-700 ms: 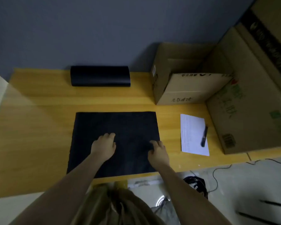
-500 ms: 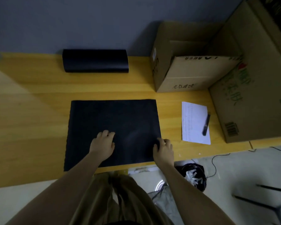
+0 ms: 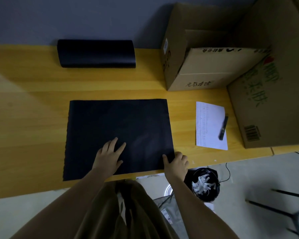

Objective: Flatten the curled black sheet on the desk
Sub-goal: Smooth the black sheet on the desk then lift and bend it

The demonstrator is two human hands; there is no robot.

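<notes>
I judge the flattening mostly done: the thin matte black rectangular sheet (image 3: 117, 135) lies spread on the yellow wood-grain worktop (image 3: 28, 118), centre front, no curl visible. My left hand (image 3: 109, 156) presses it palm-down, fingers spread apart. My right hand (image 3: 177, 163) sits at the near right corner, its grip apparently pinching the edge (cannot tell firmly). Left edge looks slightly ragged. Remaining: release and check springback.

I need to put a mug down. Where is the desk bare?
Bare wood lies left of the black sheet, and between it and the black roll. A narrow strip separates sheet and paper. The right end is crowded with boxes.
</notes>
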